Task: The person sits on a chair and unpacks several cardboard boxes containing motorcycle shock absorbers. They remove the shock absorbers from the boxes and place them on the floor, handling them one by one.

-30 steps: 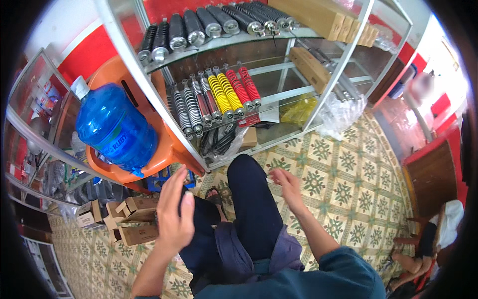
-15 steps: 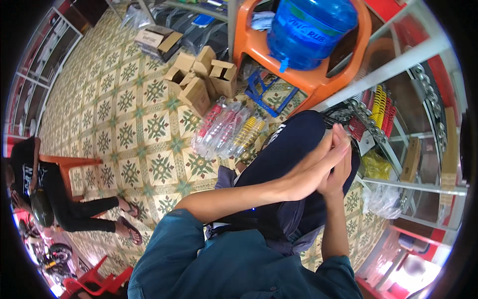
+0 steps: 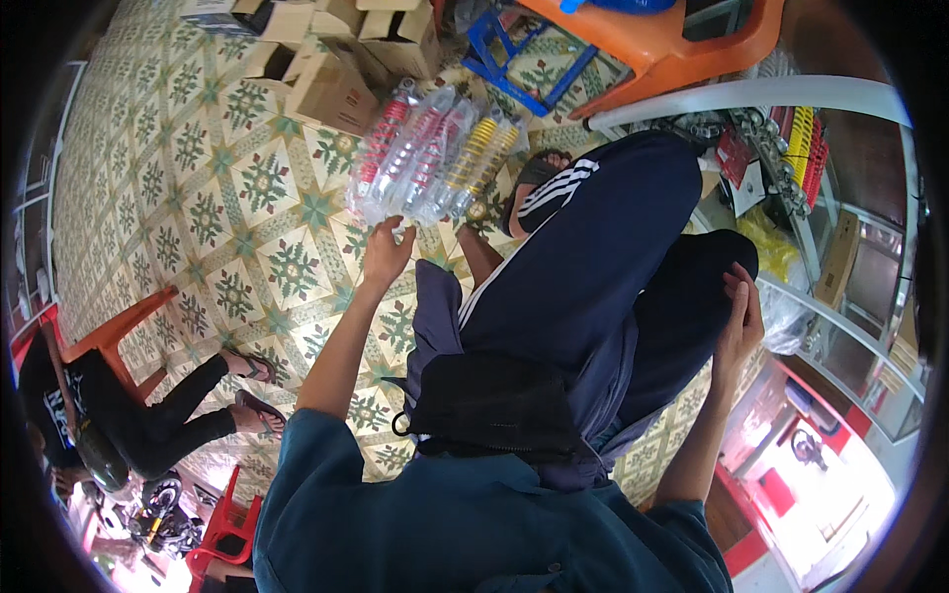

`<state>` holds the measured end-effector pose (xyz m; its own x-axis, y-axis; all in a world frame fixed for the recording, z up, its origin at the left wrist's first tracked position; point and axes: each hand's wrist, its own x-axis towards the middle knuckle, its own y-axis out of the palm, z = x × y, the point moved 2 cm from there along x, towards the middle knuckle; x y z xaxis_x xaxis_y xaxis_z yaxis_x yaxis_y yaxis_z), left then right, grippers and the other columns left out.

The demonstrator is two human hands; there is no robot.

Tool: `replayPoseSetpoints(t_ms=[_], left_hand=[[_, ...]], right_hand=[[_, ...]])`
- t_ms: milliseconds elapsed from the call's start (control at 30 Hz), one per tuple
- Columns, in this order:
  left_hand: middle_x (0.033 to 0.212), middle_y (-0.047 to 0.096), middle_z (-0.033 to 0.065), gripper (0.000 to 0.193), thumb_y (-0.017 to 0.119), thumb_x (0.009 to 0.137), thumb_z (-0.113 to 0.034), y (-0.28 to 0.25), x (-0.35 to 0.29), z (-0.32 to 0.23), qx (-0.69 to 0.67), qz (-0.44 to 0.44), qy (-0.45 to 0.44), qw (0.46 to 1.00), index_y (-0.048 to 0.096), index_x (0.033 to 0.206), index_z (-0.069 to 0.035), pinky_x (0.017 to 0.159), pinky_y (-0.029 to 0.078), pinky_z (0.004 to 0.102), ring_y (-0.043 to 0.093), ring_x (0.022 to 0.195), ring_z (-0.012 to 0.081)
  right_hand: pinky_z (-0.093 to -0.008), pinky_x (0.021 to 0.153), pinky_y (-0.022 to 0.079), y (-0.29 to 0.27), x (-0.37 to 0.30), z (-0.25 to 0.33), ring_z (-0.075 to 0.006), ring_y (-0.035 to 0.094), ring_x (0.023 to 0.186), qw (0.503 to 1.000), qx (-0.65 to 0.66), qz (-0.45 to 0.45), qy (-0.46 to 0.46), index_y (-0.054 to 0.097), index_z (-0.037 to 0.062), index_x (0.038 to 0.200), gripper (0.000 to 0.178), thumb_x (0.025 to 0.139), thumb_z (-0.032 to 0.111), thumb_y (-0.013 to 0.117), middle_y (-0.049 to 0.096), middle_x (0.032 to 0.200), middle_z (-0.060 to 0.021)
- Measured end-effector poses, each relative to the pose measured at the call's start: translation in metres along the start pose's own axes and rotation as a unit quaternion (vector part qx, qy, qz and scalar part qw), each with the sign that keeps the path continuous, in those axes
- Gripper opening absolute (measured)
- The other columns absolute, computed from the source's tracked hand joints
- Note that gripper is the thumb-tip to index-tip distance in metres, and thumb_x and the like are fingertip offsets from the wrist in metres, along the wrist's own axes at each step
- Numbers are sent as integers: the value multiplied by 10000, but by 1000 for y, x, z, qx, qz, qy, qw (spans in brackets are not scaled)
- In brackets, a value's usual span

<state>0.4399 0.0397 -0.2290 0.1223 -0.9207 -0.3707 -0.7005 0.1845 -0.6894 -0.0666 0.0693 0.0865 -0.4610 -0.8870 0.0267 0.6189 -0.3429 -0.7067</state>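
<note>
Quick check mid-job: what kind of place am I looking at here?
Probably a motorcycle parts shop. Plastic-wrapped shock absorbers lie on the tiled floor, more coil springs fill a glass display shelf, and cardboard boxes are stacked nearby.

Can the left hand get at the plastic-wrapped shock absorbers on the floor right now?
Probably yes: the left hand is already at the near edge of the wrapped shock absorbers, with bare tiled floor around and nothing between them.

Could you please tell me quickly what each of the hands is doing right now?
Left hand: closed on the clear plastic bag of red and yellow coil springs.
Right hand: open, resting on the dark blue trouser knee.
</note>
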Motion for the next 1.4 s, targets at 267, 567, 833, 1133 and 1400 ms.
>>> replayPoseSetpoints(t_ms=[267,567,833,1133,1400], left_hand=[[1501,481,261,988,830,824,-476,35,109,-6,136,-24,-25,990,368,1568,-17,1113,437,529,469,1389,441],[1569,412,246,1327,921,600,-645,66,209,2,249,85,-12,965,313,1594,-9,1159,410,506,401,1461,412],[1502,448,258,1338,954,528,-612,74,227,-4,287,107,-7,952,353,1519,56,1164,408,490,453,1393,386],[1391,550,221,1160,938,588,-445,93,213,-18,217,65,-127,966,338,1457,37,1091,496,482,579,1293,388],[1285,663,291,1095,937,588,-367,73,220,-18,144,120,-142,972,374,1419,70,1008,567,465,675,1189,425]], right_hand=[[-354,1027,523,3,0,-6,-220,693,1139,997,-67,-34,2,685,-35,1313,346,1126,200,513,718,1266,-144],[-357,1005,526,14,5,-1,-242,695,1124,978,-205,-19,-30,744,-50,1141,264,1091,126,553,742,1220,-151],[-366,975,528,19,12,4,-254,695,1085,966,-252,-10,-60,754,-55,1072,217,1061,95,597,752,1184,-150],[-378,959,514,21,14,7,-267,696,1038,956,-283,0,-75,755,-58,1008,196,1041,65,606,767,1107,-159],[-367,919,539,16,13,6,-264,708,1003,965,-257,-17,-45,751,-69,992,195,1043,41,597,769,1083,-164]])
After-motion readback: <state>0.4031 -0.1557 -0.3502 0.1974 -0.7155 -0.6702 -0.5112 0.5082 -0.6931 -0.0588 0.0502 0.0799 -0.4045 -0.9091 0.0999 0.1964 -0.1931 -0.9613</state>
